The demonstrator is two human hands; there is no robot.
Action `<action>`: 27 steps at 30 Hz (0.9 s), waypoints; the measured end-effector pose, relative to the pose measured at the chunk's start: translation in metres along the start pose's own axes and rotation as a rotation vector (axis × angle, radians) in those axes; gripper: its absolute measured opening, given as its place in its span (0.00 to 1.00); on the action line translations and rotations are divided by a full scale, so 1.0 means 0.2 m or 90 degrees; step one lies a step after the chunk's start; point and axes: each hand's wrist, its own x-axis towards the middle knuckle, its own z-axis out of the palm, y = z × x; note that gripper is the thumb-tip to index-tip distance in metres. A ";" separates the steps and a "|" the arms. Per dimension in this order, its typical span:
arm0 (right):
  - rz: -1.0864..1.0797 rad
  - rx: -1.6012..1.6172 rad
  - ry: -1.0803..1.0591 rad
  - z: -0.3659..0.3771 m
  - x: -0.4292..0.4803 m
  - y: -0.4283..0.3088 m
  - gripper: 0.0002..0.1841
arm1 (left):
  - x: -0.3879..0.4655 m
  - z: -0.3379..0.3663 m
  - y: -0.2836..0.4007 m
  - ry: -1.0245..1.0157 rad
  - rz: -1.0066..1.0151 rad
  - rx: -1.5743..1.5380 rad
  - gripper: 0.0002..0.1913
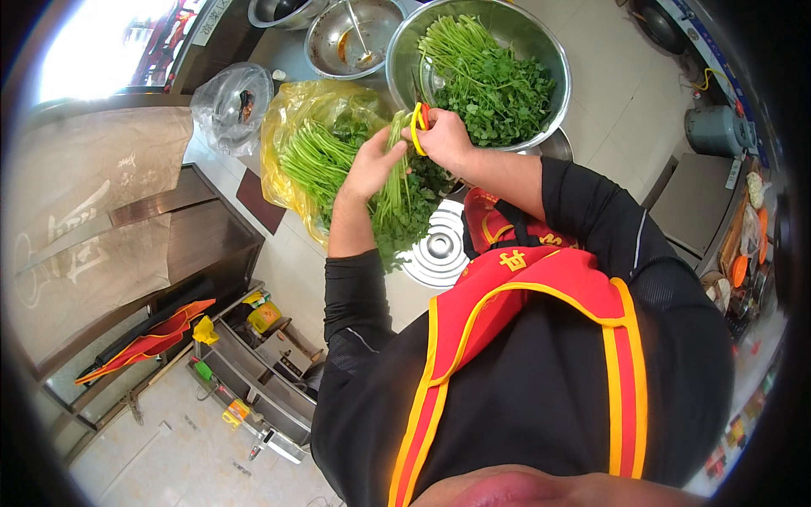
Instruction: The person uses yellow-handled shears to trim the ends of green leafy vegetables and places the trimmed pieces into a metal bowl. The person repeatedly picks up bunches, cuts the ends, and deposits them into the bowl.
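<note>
My left hand (374, 161) grips a bunch of leafy green herbs (395, 190) by the stems, with the leaves hanging down. My right hand (445, 141) holds scissors with yellow and orange handles (418, 129) close to the stem ends; whether the blades are apart I cannot tell. More long-stemmed herbs (317, 152) lie in a yellow plastic bag (274, 168) to the left. Beyond my right hand, a large steel bowl (562, 79) holds a pile of leafy herbs (500, 95), stems towards the upper left.
A steel basin (317, 54) with a ladle and another metal bowl (294, 20) stand at the top. A clear plastic bag (215, 108) covers a container at the left. Below my hands is a round ridged metal lid or stool top (437, 247). A sink (253, 386) lies lower left.
</note>
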 end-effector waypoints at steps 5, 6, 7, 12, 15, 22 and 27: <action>0.095 0.166 -0.038 0.05 0.03 0.08 0.12 | -0.02 0.03 0.00 0.059 -0.046 -0.059 0.22; 0.070 0.150 -0.027 0.05 0.03 0.08 0.12 | -0.02 0.04 0.01 0.053 -0.036 -0.075 0.21; 0.054 0.141 -0.020 0.06 0.03 0.07 0.12 | -0.03 0.05 0.01 0.051 -0.037 -0.092 0.21; -0.019 0.072 0.022 0.03 0.01 0.02 0.13 | -0.04 0.08 0.03 0.081 -0.018 -0.039 0.20; -0.056 -0.024 0.061 -0.02 0.00 -0.03 0.17 | -0.04 0.08 0.04 0.129 -0.022 0.125 0.19; -0.056 -0.077 -0.030 0.00 -0.01 -0.09 0.21 | -0.01 0.16 -0.01 0.206 0.103 0.524 0.18; 0.001 0.074 -0.047 0.01 0.02 -0.03 0.14 | 0.00 0.16 -0.04 0.171 0.024 0.298 0.19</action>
